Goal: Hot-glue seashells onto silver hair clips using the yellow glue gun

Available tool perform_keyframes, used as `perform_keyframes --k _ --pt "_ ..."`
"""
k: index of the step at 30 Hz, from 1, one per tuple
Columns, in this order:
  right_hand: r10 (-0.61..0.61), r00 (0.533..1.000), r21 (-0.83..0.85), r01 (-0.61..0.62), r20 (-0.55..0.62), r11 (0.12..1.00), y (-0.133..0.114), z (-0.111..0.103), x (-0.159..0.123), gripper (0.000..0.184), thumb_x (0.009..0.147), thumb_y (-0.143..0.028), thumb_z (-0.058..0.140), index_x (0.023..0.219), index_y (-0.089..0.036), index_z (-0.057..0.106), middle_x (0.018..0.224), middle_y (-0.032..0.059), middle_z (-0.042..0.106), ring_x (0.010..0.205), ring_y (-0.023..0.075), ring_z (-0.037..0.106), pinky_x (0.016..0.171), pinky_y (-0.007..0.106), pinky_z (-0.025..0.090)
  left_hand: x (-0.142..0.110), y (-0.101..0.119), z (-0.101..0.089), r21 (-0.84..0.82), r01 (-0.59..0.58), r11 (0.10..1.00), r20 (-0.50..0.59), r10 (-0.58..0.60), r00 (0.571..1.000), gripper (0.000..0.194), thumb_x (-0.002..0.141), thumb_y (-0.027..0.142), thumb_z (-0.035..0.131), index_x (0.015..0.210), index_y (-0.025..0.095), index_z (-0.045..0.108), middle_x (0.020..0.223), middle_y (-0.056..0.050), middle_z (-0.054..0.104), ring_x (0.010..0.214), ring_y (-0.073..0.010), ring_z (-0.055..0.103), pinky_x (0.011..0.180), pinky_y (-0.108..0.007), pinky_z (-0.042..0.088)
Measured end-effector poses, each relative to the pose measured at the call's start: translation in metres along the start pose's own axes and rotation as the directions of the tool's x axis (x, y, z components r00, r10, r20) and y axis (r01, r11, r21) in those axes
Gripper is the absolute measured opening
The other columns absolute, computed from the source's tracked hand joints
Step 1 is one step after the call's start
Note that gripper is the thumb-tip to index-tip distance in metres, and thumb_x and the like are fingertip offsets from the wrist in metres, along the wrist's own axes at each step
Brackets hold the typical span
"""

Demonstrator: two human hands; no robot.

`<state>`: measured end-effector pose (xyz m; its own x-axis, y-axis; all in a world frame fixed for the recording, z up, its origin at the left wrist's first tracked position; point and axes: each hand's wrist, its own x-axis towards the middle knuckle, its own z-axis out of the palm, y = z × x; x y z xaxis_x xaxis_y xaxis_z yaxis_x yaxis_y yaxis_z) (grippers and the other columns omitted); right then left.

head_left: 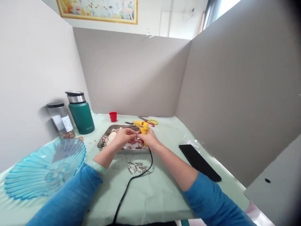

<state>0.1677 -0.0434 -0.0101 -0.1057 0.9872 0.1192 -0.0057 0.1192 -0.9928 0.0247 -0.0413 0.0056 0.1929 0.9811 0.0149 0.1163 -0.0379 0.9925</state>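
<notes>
Apparently, in the head view, the right hand [150,138] grasps the yellow plastic glue gun [141,126] over the rectangular metal tray [131,151]; the left hand [125,137] pinches a small silvery piece [137,134]. The gun looks light, stiff, best held by its handle.

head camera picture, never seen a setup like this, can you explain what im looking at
There's no machine: these are a person's bare left hand and right hand, seen from a camera worn on that person's head, looking forward and down. The hands meet around a small shiny item, too tiny to identify. The right hand also seems to hold a yellow glue gun, above a metal tray of shell-like pieces. On the table are loose metal pieces, a red cup, scissors, a green bottle and a blue dish.
</notes>
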Motion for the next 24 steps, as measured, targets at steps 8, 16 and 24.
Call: perform_keyframes --k 8,16,24 --pt "-0.02 1.0 0.057 0.019 0.019 0.998 -0.002 -0.005 -0.004 0.021 0.065 -0.027 0.067 0.079 -0.018 0.055 0.053 -0.0049 0.054 0.044 0.0091 0.051 0.038 0.019 0.042 0.005 -0.005 -0.005 -0.102 0.009 0.995 -0.053 -0.015 0.999 0.027 0.064 0.022 0.08 0.077 0.012 0.059 0.067 -0.004 0.065 0.061 -0.016 0.067 0.058 -0.026 0.056" --pt "-0.008 0.978 -0.066 0.022 0.21 0.998 -0.01 -0.022 -0.015 0.037 0.08 -0.051 0.059 0.075 -0.015 0.066 0.051 0.0011 0.059 0.043 0.0098 0.052 0.045 0.021 0.044 0.014 -0.005 -0.027 -0.394 0.018 0.919 -0.097 -0.061 0.993 0.014 0.074 0.008 0.067 0.081 0.012 0.055 0.065 -0.003 0.063 0.052 -0.0106 0.062 0.056 -0.024 0.055" --pt "-0.043 0.973 -0.143 0.077 0.226 0.987 -0.013 -0.024 -0.023 0.043 0.082 -0.054 0.055 0.067 -0.016 0.067 0.043 0.0004 0.057 0.04 0.0088 0.049 0.046 0.02 0.036 0.014 -0.003 -0.033 -0.471 0.041 0.881 -0.078 -0.087 0.993 0.011 0.077 0.006 0.062 0.081 0.013 0.054 0.064 -0.001 0.061 0.051 -0.0096 0.06 0.054 -0.023 0.055"
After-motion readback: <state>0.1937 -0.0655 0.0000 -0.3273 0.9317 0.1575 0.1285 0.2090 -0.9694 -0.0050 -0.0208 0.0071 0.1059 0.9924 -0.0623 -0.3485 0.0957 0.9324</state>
